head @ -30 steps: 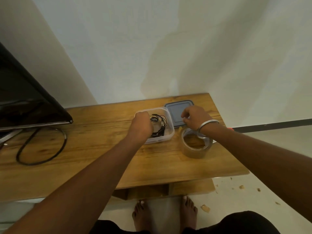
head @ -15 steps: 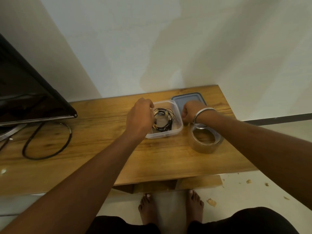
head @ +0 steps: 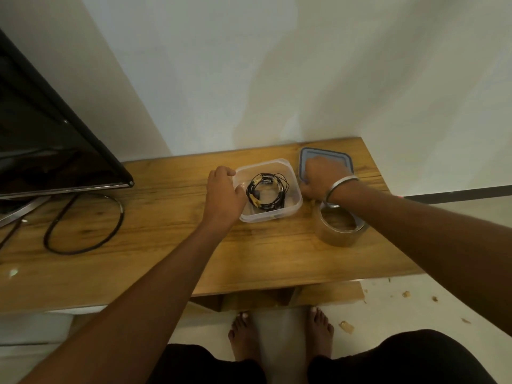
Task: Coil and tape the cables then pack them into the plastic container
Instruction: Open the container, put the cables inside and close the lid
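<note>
Black coiled cables [head: 267,194], taped with yellowish strips, sit inside the clear square plastic container [head: 270,214] on the wooden counter [head: 155,245]. Left hand [head: 224,192] grips its rim, steadying it; right hand [head: 321,178] curls onto the grey-blue lid [head: 332,157], likely to close up.

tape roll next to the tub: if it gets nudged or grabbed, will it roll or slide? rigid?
The tape roll lies flat on its side on the wooden table, so a nudge would probably slide it rather than roll it. It looks like a thick wound ring, so likely stiff under a grip. Its glossy outer face may be a bit slippery. Stood on edge, it would likely roll.
</note>
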